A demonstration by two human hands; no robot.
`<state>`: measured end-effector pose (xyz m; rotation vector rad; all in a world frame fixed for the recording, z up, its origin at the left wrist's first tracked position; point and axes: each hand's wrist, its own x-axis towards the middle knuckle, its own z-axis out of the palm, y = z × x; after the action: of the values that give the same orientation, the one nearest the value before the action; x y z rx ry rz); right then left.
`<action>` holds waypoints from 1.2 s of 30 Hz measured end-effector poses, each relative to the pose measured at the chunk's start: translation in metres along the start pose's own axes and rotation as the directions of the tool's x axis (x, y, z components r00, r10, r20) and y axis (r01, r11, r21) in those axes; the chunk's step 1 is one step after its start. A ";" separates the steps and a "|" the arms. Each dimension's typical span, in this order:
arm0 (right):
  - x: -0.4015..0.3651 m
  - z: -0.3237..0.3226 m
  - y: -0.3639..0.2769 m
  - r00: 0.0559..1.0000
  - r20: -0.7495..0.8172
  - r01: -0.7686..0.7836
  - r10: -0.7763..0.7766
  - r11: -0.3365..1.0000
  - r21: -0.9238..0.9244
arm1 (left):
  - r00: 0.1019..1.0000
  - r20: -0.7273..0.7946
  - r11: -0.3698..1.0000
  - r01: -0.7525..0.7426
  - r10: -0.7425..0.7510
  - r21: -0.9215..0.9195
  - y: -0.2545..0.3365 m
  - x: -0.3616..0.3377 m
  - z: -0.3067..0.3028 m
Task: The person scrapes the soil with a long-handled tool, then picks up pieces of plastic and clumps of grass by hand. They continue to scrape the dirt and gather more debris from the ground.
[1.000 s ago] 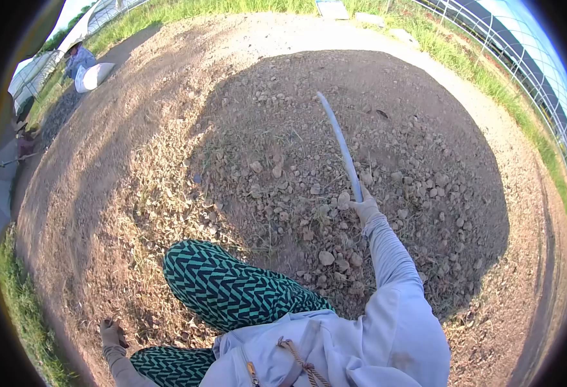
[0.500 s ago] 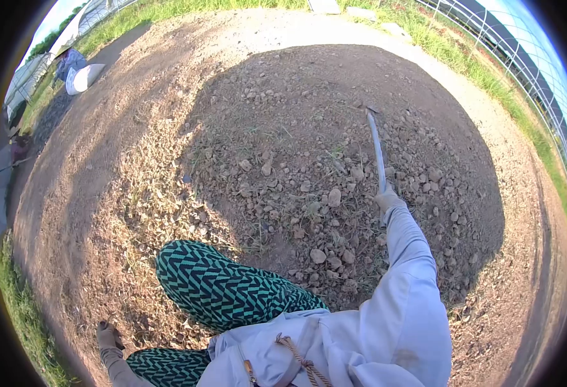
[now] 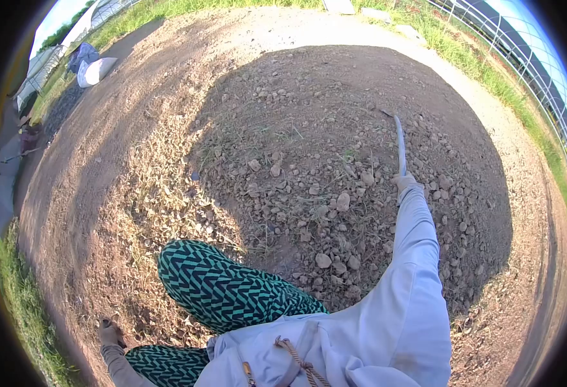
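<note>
My right hand (image 3: 405, 183), arm stretched forward, is closed round the pale handle of a hoe (image 3: 401, 145). The hoe's small dark blade (image 3: 387, 113) points left at the far end, at or just above the shaded soil; contact cannot be made out. Loose stones and clods (image 3: 343, 202) lie left of the handle and below it, mixed with dry plant bits. At the lower left, my left hand (image 3: 108, 333) is held low beside my knee in patterned green trousers (image 3: 225, 284). Its fingers look curled, with something dark at them that I cannot make out.
A white sack (image 3: 95, 71) stands at the upper left near a person (image 3: 83, 57). Another person (image 3: 30, 138) is partly visible at the left edge. Grass (image 3: 238, 11) borders the bare ground, and a hoop frame (image 3: 522, 58) rises at the upper right.
The view has shifted a little, so the ground appears farther right. My right hand has moved forward and right with the hoe, whose handle looks shorter. My left hand has hardly moved.
</note>
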<state>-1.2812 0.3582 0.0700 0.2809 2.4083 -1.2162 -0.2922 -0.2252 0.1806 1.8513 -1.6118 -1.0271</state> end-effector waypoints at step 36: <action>-0.348 0.108 -0.033 0.348 0.934 0.891 -0.085 0.340 -0.301 | 0.990 0.136 0.738 -0.119 0.038 0.664 0.084 -0.002 0.118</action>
<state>-0.9540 0.2556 0.1964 -1.3285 1.8358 -0.0749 -0.4373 -0.2258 0.1734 2.1532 -2.3332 -0.5334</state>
